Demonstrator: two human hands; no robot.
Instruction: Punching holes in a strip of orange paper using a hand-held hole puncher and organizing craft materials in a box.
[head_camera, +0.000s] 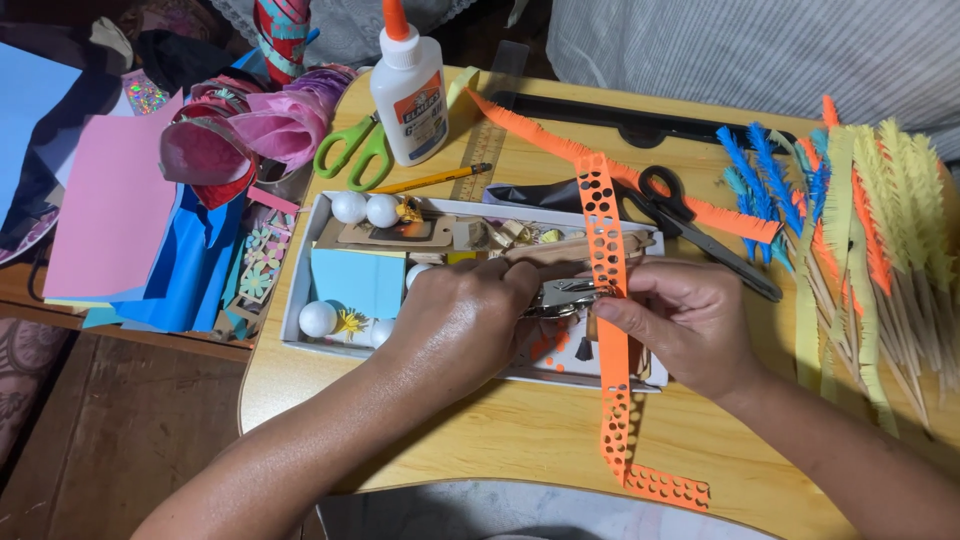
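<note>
— Where is the strip?

— The orange strip (606, 300) runs nearly straight away from the person, long axis near to far. Its near end curls onto the tabletop (500, 440); its far end lies over the white box (300, 290). It passes between the two hands.

— Which hand has it?

— The right hand (690, 325) pinches its right edge, fingers together on the paper. The left hand (465, 320) is clamped around a metal punch (565, 295), whose nose points right and meets the strip at about mid-length.

— So the punch crosses the strip?

— Yes, roughly at right angles, coming from the left. Rows of holes show above and below that spot.

— Which hand is nearer the strip?

— The right one touches it; the left reaches it only through the punch.

— Anything close by?

— Black scissors (690, 225) lie just beyond the right hand. A glue bottle (410, 95) and green scissors (355, 150) stand farther off to the left. Fringed paper sticks (870, 230) lie on the right.
</note>
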